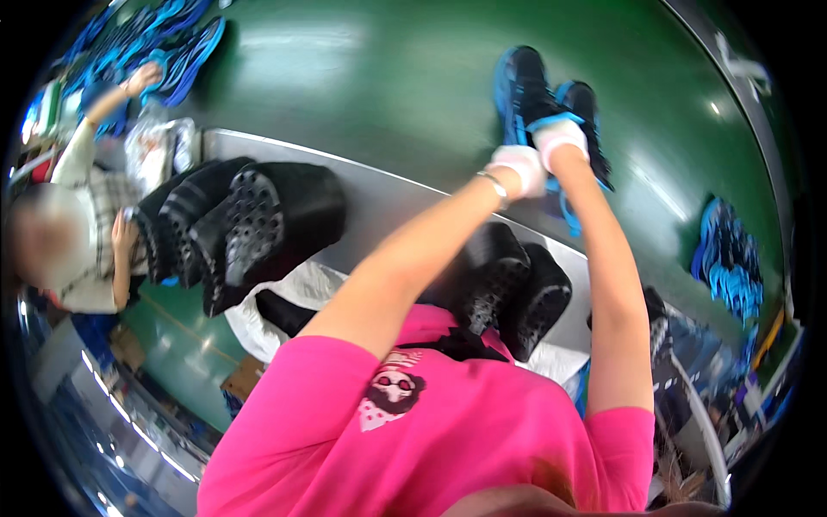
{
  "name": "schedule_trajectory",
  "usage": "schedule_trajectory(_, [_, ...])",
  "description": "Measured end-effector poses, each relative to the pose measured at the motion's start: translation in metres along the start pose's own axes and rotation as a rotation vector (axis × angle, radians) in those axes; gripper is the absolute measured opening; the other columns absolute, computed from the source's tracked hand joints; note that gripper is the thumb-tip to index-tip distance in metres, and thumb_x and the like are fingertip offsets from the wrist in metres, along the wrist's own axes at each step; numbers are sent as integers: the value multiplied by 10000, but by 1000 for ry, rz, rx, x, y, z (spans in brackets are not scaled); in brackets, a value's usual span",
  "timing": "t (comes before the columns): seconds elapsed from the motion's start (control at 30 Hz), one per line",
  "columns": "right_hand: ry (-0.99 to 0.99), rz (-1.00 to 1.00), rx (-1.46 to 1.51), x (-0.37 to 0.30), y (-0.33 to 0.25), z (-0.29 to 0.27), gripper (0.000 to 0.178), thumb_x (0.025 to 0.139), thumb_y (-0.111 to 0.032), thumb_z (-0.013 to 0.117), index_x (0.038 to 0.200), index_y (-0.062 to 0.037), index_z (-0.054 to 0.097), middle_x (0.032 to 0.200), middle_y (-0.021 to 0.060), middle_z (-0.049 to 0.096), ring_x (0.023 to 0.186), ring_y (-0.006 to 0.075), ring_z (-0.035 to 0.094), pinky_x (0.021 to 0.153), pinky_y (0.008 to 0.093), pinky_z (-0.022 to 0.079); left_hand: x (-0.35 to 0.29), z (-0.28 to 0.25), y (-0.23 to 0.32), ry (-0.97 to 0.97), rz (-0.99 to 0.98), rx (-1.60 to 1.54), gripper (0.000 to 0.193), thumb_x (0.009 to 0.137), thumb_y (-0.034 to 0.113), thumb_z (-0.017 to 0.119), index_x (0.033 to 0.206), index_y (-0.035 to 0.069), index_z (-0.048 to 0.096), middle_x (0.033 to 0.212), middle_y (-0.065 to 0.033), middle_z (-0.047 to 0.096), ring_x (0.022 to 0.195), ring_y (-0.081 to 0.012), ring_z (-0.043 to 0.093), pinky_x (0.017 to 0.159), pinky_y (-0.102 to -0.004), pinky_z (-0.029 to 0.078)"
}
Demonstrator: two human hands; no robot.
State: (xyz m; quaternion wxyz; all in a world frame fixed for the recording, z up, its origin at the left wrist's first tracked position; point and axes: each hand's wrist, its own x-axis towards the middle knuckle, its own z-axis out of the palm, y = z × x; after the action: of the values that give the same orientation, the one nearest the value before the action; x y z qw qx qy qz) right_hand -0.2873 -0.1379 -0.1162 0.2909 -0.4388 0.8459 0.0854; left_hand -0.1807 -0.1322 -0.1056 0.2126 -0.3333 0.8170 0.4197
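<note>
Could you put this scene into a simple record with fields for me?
Surface: green tabletop
Work: two black-and-blue shoe-shaped pieces
Left hand: white-covered, beside them; grip unclear
Right hand: white-covered, at a blue edge; grip blurred
Far right: blue-and-black stack
Near edge: black pieces with dotted ends
Co-worker: at left, one hand at blue pieces

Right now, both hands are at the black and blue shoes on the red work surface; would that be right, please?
Not quite: the work surface is green, not red, as the head view shows. The left hand and right hand are indeed at the black and blue shoes.
</note>
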Motion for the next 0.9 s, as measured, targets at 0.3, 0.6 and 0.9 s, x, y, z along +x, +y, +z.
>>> schedule_trajectory(0.3, [68, -82, -213, -46, -7, -33, 479, 918, -433, 413, 1011, -56, 694, 1059, 215, 652, 1001, 381, 626, 873, 452, 489, -8, 2, 5, 53, 35, 60, 217, 700, 189, 643, 876, 103, 737, 920, -132, 705, 875, -291, 684, 739, -381, 538])
schedule_trajectory(0.6, [192, -174, -263, -24, 14, -15, 371, 919, -345, 450, 1044, -94, 692, 1046, 203, 659, 986, 356, 641, 842, 447, 507, -16, 12, 7, 146, 90, 151, 194, 717, 220, 633, 835, 106, 736, 873, -132, 704, 823, -288, 689, 698, -394, 539])
schedule_trajectory(0.9, [179, -185, -88, -150, 47, -61, 342, 896, -439, 487, 1001, -147, 632, 924, 153, 663, 897, 350, 627, 778, 448, 483, -83, -29, -85, 482, 68, 322, 157, 819, 262, 599, 916, 162, 671, 961, -82, 662, 905, -297, 652, 711, -418, 538])
